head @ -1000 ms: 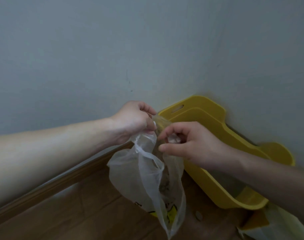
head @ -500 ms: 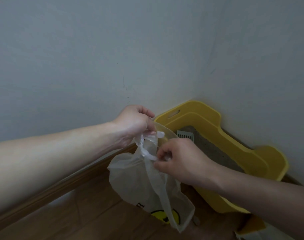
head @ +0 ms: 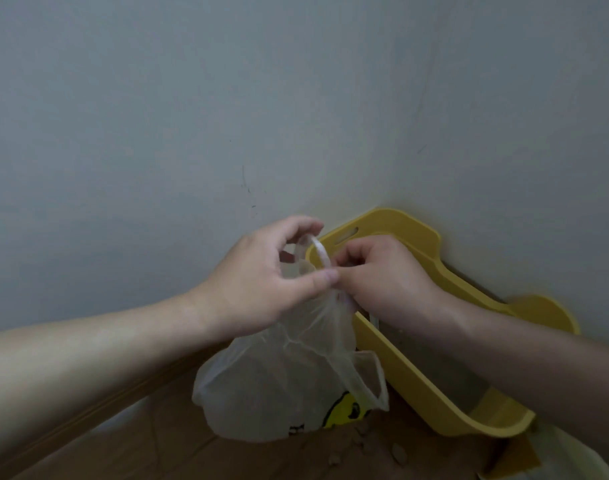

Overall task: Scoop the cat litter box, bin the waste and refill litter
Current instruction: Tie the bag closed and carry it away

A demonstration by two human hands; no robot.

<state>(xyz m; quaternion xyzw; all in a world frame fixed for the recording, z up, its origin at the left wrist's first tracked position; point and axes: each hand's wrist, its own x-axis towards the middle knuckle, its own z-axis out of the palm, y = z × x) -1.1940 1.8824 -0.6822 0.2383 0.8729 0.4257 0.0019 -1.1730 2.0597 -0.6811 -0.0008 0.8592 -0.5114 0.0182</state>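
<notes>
A translucent plastic bag (head: 271, 386) with a yellow print near its bottom hangs over the wooden floor, dark waste dimly visible inside. My left hand (head: 258, 282) pinches one of the bag's handle loops at the top. My right hand (head: 382, 275) grips the other handle strip, touching my left thumb. Behind both hands a yellow litter box (head: 434, 403) stands in the corner of the room. Most of its inside is hidden by my right forearm.
Grey walls meet in a corner right behind the litter box. A wooden skirting board (head: 98, 407) runs along the left wall. Loose litter crumbs (head: 375, 445) lie on the floor in front of the box. A pale bag (head: 566, 459) sits at the bottom right.
My two hands have come together at the top of the bag, twisting its handles. The bag has bunched up and hangs lower under my hands; the view has shifted slightly.
</notes>
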